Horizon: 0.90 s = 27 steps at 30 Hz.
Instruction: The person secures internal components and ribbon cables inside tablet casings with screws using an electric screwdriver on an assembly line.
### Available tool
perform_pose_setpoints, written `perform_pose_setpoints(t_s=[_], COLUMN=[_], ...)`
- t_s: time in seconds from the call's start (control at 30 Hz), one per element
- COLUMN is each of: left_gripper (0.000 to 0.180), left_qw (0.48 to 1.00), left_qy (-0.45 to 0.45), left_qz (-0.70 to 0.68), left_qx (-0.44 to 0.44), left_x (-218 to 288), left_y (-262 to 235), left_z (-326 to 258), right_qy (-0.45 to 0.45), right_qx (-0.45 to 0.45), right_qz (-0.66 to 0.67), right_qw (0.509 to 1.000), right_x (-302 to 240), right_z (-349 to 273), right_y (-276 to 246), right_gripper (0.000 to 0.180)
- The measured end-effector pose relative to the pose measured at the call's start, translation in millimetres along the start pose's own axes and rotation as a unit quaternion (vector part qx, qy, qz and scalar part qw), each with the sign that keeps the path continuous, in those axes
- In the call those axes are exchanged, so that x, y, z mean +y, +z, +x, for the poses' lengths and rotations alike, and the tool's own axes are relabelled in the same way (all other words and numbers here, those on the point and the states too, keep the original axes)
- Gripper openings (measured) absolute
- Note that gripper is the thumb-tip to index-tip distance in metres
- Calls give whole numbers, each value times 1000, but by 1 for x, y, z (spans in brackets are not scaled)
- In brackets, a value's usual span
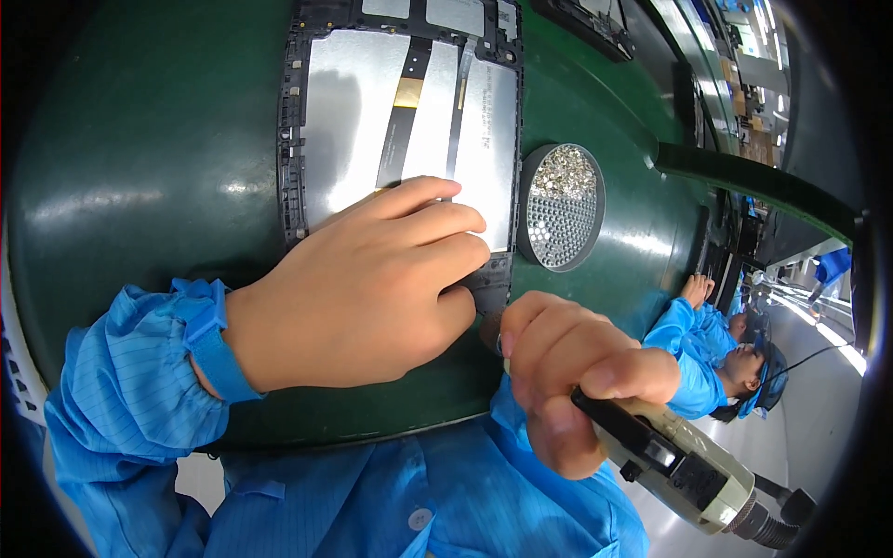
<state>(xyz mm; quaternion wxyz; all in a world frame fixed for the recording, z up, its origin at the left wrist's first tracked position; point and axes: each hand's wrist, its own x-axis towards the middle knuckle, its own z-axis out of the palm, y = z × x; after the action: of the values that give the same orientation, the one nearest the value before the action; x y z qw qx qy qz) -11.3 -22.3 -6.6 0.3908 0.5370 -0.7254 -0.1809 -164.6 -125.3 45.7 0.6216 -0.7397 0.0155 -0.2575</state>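
Note:
A flat device frame [502, 139], black at the edges with a silver metal plate and two dark ribbon cables, lies on the green table. My left hand [372, 279] rests on its near part, fingers stretched over the plate and the lower end of the cables. At the right, my right hand [577, 372] is wrapped round a beige and black electric screwdriver [684, 470], whose cord end points to the lower right. The screwdriver's tip is mostly hidden by my fingers, near the frame's near right corner. I cannot tell whether it touches the frame.
Right of the frame stands a round grey dish [600, 209] with many small silver screws, some set in a perforated plate. Another black device part [586, 28] lies at the far right. A green bar [753, 177] crosses the right side. A co-worker in blue [698, 358] sits beyond.

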Motion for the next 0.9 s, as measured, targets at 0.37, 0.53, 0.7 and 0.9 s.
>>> perform_pose_setpoints(t_s=[0.37, 0.53, 0.7, 0.9], left_gripper=[12, 12, 14, 25], left_qw=[979, 975, 985, 991], left_qy=[-45, -84, -125, -25], left_qz=[148, 171, 89, 128], left_qx=[130, 117, 75, -31], left_x=[28, 33, 36, 27], left_y=[38, 40, 25, 10], left_z=[5, 9, 11, 7], right_qy=[-42, -68, -59, -76], right_qx=[74, 121, 185, 204], right_qz=[32, 21, 21, 40], right_qw=[996, 990, 981, 975], right_x=[-11, -8, -2, -1], right_z=[-9, -24, -38, -49], right_y=[-35, -77, -100, -109], right_gripper=[33, 35, 36, 37])
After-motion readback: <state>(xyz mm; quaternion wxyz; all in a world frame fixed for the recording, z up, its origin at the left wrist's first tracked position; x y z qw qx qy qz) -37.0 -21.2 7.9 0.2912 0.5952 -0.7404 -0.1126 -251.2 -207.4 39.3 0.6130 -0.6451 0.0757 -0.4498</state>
